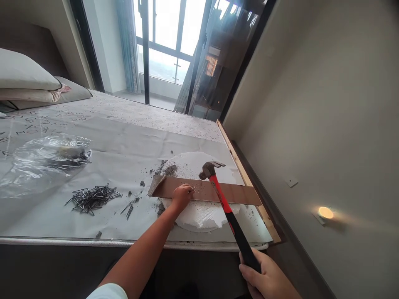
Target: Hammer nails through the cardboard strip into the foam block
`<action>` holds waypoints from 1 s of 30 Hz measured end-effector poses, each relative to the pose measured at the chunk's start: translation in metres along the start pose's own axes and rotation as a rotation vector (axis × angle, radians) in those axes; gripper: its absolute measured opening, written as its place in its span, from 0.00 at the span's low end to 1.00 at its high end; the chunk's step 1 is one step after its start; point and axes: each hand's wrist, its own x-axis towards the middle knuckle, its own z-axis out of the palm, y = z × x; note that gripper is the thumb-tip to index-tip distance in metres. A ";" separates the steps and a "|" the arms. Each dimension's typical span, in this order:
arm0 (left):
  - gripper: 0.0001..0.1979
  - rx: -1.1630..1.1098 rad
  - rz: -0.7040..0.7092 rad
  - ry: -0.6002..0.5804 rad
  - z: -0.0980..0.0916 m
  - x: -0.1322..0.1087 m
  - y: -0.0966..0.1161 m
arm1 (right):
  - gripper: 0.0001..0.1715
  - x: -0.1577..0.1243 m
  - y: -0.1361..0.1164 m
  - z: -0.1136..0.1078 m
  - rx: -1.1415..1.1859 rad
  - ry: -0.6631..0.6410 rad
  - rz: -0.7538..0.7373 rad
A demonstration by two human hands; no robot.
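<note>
The right hand (269,275) grips a hammer (229,218); the left hand (181,197) pinches perhaps a nail (191,190) on brown board (241,194).

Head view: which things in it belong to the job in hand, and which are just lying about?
Belonging, as I judge it:
- red-and-black claw hammer, in the right hand
- flat brown board, under the left hand
- dark metal nail pile

Probably just lying about:
- crumpled clear plastic bag
- plump white pillow
- dark grey crumbs
</note>
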 end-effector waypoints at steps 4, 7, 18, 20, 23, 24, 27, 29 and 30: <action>0.09 0.011 -0.011 -0.010 -0.002 -0.001 0.001 | 0.15 0.015 0.003 0.006 -0.007 -0.006 -0.008; 0.10 0.016 -0.028 -0.015 -0.005 -0.001 0.004 | 0.16 0.029 0.010 0.011 -0.059 -0.032 -0.030; 0.10 0.024 -0.025 -0.020 -0.003 -0.001 0.002 | 0.16 0.027 0.015 0.006 -0.090 0.039 -0.053; 0.10 0.038 -0.013 -0.021 -0.004 -0.001 0.002 | 0.16 0.032 0.016 0.010 -0.108 0.016 -0.051; 0.11 0.048 0.010 -0.025 -0.005 -0.002 0.001 | 0.17 0.029 0.012 0.009 -0.094 0.019 -0.096; 0.11 0.044 0.015 -0.025 -0.005 -0.002 0.001 | 0.17 0.025 0.009 0.007 -0.074 0.022 -0.108; 0.11 0.021 0.003 -0.032 -0.005 -0.002 0.002 | 0.17 0.017 0.001 0.005 -0.034 0.015 -0.092; 0.12 0.015 -0.010 -0.038 -0.005 -0.002 0.003 | 0.16 0.019 0.000 0.007 -0.048 0.017 -0.056; 0.12 0.020 -0.015 -0.037 -0.005 -0.002 0.003 | 0.14 0.021 0.002 0.010 -0.064 0.020 -0.036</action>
